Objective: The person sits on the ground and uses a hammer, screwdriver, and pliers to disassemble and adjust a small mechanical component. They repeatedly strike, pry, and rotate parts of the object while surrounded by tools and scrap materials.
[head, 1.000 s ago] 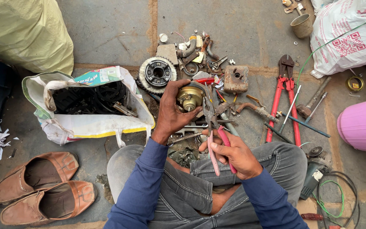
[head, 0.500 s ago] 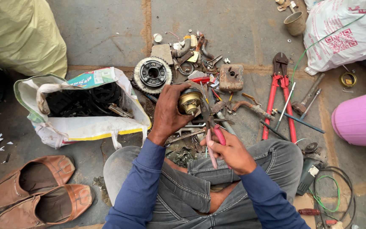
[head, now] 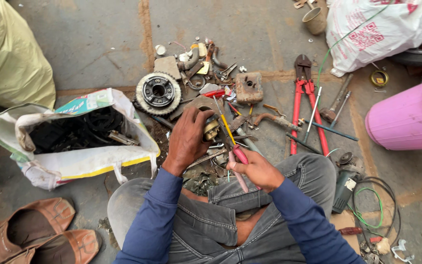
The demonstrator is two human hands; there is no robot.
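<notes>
Brass-coloured round part, gripped in the left hand above a heap of scrap metal on the concrete floor. The right hand closes around the pink handles of pliers, whose nose meets the part. Nearby: a toothed wheel to the left, red bolt cutters to the right, an open white bag beside the left arm.

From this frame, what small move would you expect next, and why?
Probably a squeeze and twist of the pink-handled pliers: the right hand grips their handles with the nose at the small round brass part, which the left hand clasps steady above the scrap pile.
</notes>
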